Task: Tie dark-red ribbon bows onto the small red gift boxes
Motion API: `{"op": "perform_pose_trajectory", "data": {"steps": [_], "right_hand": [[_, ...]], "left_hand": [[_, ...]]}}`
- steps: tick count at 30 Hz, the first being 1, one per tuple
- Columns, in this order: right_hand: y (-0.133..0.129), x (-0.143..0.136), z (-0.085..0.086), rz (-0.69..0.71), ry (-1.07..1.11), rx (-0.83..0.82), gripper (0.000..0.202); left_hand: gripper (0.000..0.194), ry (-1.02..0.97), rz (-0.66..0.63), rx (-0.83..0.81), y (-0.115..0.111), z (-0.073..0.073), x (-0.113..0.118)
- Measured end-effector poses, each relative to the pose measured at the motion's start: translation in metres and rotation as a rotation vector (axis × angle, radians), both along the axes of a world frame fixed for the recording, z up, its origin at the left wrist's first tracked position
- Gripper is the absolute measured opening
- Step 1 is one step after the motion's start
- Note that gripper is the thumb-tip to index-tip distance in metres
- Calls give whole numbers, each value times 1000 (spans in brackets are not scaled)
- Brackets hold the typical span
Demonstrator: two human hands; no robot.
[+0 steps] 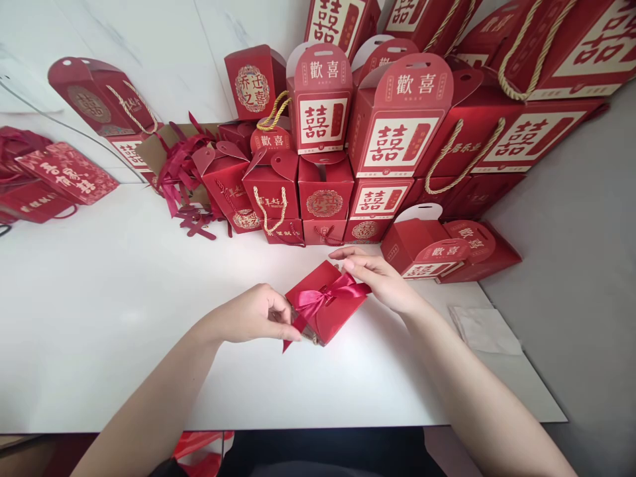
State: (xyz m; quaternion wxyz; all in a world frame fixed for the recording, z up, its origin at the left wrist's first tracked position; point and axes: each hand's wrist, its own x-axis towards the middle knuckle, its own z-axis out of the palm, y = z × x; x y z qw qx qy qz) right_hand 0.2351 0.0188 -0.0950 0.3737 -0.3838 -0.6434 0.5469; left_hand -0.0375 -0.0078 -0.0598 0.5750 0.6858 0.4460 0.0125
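A small red gift box (342,311) rests on the white table in front of me, tied on top with a shiny magenta ribbon bow (313,301). At its left corner, my left hand (256,315) has thumb and fingers closed around one hanging tail of the ribbon. My right hand (377,278) is over the far right corner, fingers stretched out beside the bow's right loop. Bits of twisted cord handle show at the box's near and far edges. The right palm's underside is hidden.
Stacked red gift boxes (318,122) with gold cord handles line the wall. Two boxes (427,248) lean at the right. Loose ribbons (186,162) spill from a brown carton at back left, beside red bags (64,172). A white tissue (487,329) lies near the right edge.
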Motion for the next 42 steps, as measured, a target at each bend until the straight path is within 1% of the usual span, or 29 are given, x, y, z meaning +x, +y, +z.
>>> {"op": "perform_pose_trajectory", "data": {"steps": [2, 3, 4, 6, 7, 8, 9, 12, 13, 14, 15, 17, 18, 21, 24, 26, 29, 32, 35, 37, 40, 41, 42], "right_hand": [[-1, 3, 5, -57, -4, 55, 37], [-3, 5, 8, -112, -8, 105, 36], [-6, 6, 12, -187, -13, 174, 34], [-15, 6, 20, -342, -52, 362, 27], [-20, 4, 24, -391, -89, 473, 23], [-26, 2, 26, -397, -142, 591, 18], [-32, -1, 28, -353, -201, 720, 16], [-50, -17, 27, -59, -395, 1120, 32], [-54, -24, 25, 25, -459, 1220, 35], [-58, -30, 23, 75, -520, 1294, 32], [-61, -35, 21, 91, -578, 1343, 27], [-64, -44, 17, 64, -677, 1393, 15], [-65, -46, 15, 47, -706, 1402, 17], [-61, -47, 12, 28, -676, 1338, 22], [-54, -41, 14, 75, -537, 1166, 16], [-50, -36, 15, 145, -441, 1024, 14], [-44, -29, 17, 237, -318, 815, 9], [-40, -21, 20, 298, -231, 690, 9], [-35, -8, 26, 343, -249, 617, 12], [-31, 6, 32, 388, -308, 523, 12], [-24, 25, 39, 540, -400, 252, 7], [-21, 29, 38, 558, -414, 163, 11], [-19, 30, 36, 533, -404, 93, 17]], "left_hand": [[32, 18, -30, 21, 2, 6, -4], [30, 13, 8, 67, 3, 9, -7], [28, -4, 85, 137, 4, 12, -9], [25, -66, 263, 309, 5, 15, -10], [25, -100, 318, 373, 5, 15, -9], [26, -130, 335, 408, 4, 13, -7], [28, -155, 324, 418, 3, 11, -4], [27, -206, 270, 391, 0, 3, 8], [27, -217, 266, 385, -1, 0, 11], [27, -227, 265, 380, -2, -2, 14], [27, -234, 266, 372, -2, -4, 17], [28, -255, 267, 340, -2, -5, 18], [28, -273, 268, 316, -1, -4, 18], [30, -331, 292, 261, 1, 0, 14], [40, -326, 348, 251, 2, 5, 9], [45, -283, 368, 269, 2, 6, 5], [48, -184, 373, 341, 3, 4, 1], [49, -109, 403, 395, 3, -1, -2], [47, -82, 412, 387, 3, -3, -2], [49, -74, 397, 364, 4, -3, -2], [52, -69, 379, 362, 4, -2, -1], [53, -62, 385, 371, 4, -2, -1], [52, -53, 399, 387, 4, -2, 1]]}}
